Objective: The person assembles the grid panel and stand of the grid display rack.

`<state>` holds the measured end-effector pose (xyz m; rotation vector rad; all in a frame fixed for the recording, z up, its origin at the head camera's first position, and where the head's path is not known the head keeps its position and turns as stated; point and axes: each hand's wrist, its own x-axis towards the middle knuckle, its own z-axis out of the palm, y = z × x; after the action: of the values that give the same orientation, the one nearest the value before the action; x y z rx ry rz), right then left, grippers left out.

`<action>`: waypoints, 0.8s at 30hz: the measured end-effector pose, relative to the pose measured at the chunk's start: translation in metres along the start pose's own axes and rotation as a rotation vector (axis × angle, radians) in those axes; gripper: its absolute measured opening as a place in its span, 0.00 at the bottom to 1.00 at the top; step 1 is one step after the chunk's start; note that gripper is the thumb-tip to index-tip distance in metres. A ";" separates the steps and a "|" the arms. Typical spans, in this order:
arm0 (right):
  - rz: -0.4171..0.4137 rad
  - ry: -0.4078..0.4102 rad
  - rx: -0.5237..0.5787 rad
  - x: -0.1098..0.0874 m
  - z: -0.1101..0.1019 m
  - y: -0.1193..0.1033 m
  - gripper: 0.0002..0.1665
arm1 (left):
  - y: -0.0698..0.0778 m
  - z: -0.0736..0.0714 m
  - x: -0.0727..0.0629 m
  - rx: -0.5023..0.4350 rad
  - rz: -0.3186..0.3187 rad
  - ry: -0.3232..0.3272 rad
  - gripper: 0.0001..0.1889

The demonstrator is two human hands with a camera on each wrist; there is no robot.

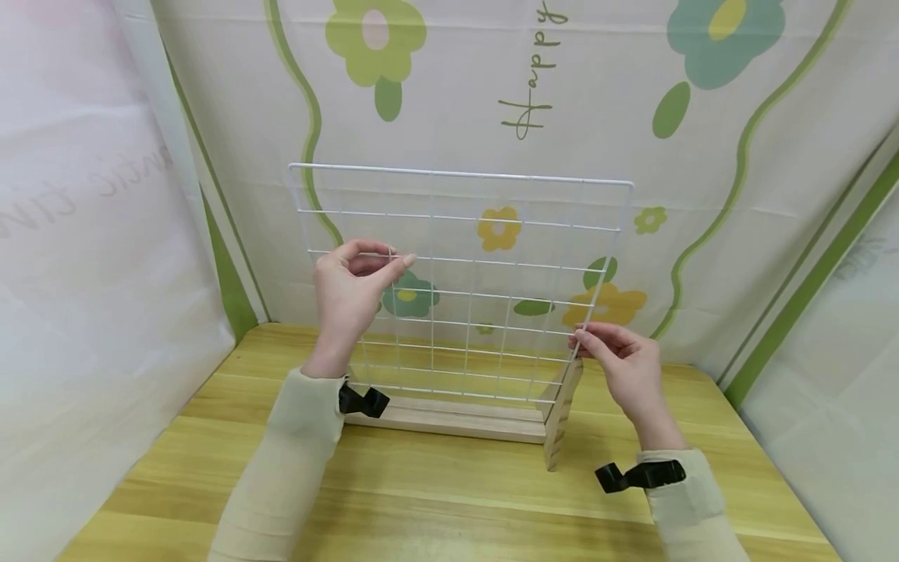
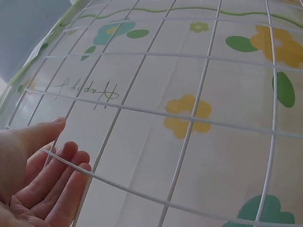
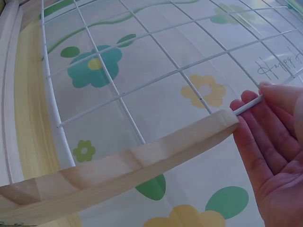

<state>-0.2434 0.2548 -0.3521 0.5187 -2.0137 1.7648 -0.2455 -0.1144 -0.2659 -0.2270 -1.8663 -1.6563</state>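
A white wire grid panel point(image 1: 460, 173) stands upright, leaning back slightly, in a pale wooden stand point(image 1: 449, 426). My left hand point(image 1: 347, 293) pinches wires on the left part of the grid, thumb in front and the other fingers behind, as the left wrist view also shows. On the other side, my right hand point(image 1: 632, 375) grips the grid's right edge wire between thumb and fingers. The right wrist view has those fingertips right at the upper end of the stand's wooden side piece point(image 3: 142, 161). The stand's left side is mostly hidden behind my left arm.
Under the stand lies a wood-grain table point(image 1: 449, 507). A white cloth backdrop point(image 1: 449, 94) with printed flowers rises behind the grid, and cloth walls flank the table on both sides. Each wrist wears a black strap mount point(image 1: 660, 473).
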 end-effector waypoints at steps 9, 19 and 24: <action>0.004 0.013 -0.010 0.000 -0.001 0.000 0.13 | -0.007 -0.039 -0.009 -0.065 0.145 0.294 0.17; -0.016 0.005 0.005 0.000 -0.002 0.003 0.16 | -0.029 -0.081 -0.004 0.099 -0.023 0.215 0.17; -0.017 0.000 0.005 -0.001 -0.001 0.003 0.15 | -0.040 -0.084 -0.009 0.091 -0.069 0.129 0.17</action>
<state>-0.2443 0.2565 -0.3553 0.5354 -1.9994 1.7603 -0.2309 -0.1991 -0.3028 -0.0171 -1.8644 -1.5875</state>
